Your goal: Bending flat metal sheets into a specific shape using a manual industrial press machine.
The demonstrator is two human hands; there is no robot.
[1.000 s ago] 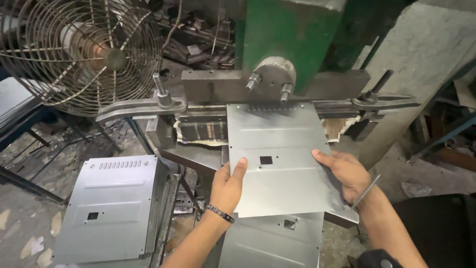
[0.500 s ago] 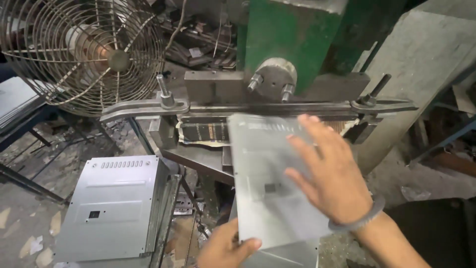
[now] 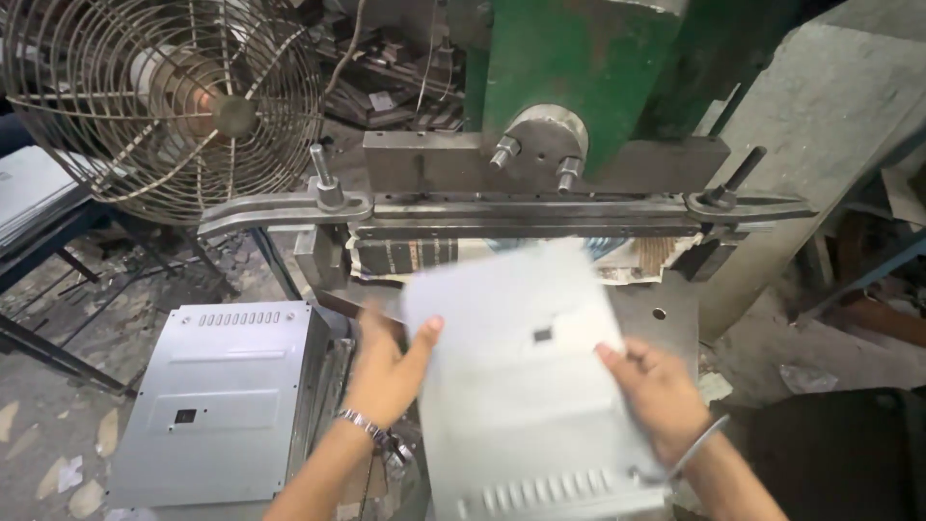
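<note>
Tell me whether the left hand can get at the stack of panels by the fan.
Probably yes: the left hand grips the blurred metal sheet at its left edge, and the panel stack lies just left, nothing between.

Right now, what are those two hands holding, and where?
A flat grey sheet-metal panel: left hand grips its left edge, right hand its right edge.

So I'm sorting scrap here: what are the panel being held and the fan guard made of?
The panel looks like thin sheet metal, pale grey and matte, probably galvanised or coated steel: punched louvre slots and a square hole. The fan guard looks like bare steel wire, dull and seemingly rust-tinged.
</note>
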